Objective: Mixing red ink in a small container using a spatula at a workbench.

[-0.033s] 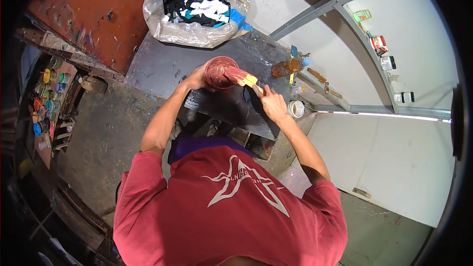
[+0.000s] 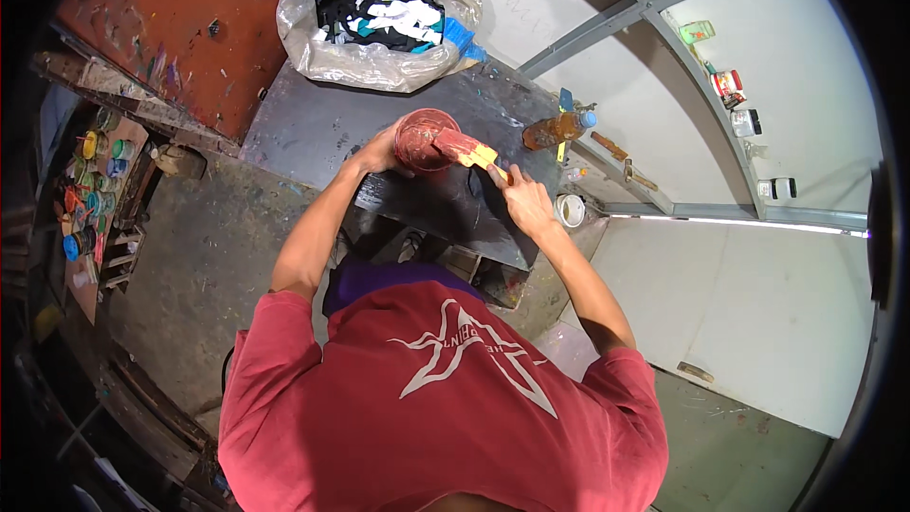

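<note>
My left hand is closed around the left side of a round tub, smeared red inside and out. The tub is tilted, so its mouth shows. In my right hand is the yellow handle of a flat spatula. Thick red paint coats its blade, whose end reaches over the tub's mouth. Whether the blade touches the inner wall I cannot tell. Both hands are above a dark, paint-marked tabletop.
A plastic sack of black and white cloth scraps stands at the back. To the right are a brown bottle with a blue cap and a white bucket. Paint pots crowd a shelf at far left. Small jars line a wall beam.
</note>
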`<move>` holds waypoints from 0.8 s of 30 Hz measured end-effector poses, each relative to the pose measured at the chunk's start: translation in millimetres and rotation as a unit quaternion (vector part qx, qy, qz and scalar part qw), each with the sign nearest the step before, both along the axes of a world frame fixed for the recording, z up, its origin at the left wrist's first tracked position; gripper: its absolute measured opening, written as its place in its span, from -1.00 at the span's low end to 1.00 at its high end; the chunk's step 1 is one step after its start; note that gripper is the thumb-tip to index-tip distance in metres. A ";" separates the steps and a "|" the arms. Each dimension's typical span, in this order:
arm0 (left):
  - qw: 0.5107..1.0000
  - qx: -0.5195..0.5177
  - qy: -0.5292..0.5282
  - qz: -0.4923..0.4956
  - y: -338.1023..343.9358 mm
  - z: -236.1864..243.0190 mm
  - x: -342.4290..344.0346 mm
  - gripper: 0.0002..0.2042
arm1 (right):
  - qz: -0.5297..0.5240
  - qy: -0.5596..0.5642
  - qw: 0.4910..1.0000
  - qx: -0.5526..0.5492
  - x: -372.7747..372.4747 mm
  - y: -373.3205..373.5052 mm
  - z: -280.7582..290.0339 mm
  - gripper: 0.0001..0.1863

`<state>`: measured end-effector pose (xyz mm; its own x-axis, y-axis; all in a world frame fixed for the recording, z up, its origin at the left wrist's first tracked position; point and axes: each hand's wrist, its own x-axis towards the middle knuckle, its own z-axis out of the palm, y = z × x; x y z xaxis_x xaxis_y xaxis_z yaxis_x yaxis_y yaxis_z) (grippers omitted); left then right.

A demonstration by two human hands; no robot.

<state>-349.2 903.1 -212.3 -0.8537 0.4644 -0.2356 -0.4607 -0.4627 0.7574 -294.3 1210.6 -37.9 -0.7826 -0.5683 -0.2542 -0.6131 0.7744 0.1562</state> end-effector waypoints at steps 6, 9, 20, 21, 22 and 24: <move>0.995 -0.060 0.080 0.001 -3.8 9.1 3.8 0.18 | -0.004 -0.010 1.000 0.013 4.0 3.8 9.0 -0.35; 0.914 -0.281 0.292 0.024 -7.1 8.6 7.0 0.22 | -0.039 -0.036 0.998 0.026 7.5 2.9 15.2 -0.28; 0.939 -0.236 0.249 0.027 -9.6 13.3 10.2 0.22 | -0.051 -0.038 0.997 0.036 23.2 15.5 23.4 -0.38; 0.911 -0.290 0.293 0.026 -10.3 14.1 10.7 0.22 | -0.053 -0.037 0.997 0.036 22.9 17.9 24.3 -0.38; 0.911 -0.289 0.294 0.025 -9.7 14.9 11.0 0.22 | -0.051 -0.038 0.997 0.036 22.2 21.1 24.8 -0.38; 0.912 -0.302 0.277 0.025 -9.6 17.7 12.3 0.22 | -0.052 -0.039 0.997 0.037 22.0 29.3 23.6 -0.38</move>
<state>-336.9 893.5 -194.6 -0.9357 0.3506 0.0390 0.0810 0.1060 0.9911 -272.3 1239.9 -14.2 -0.8132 -0.4616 -0.3546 -0.5417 0.8230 0.1710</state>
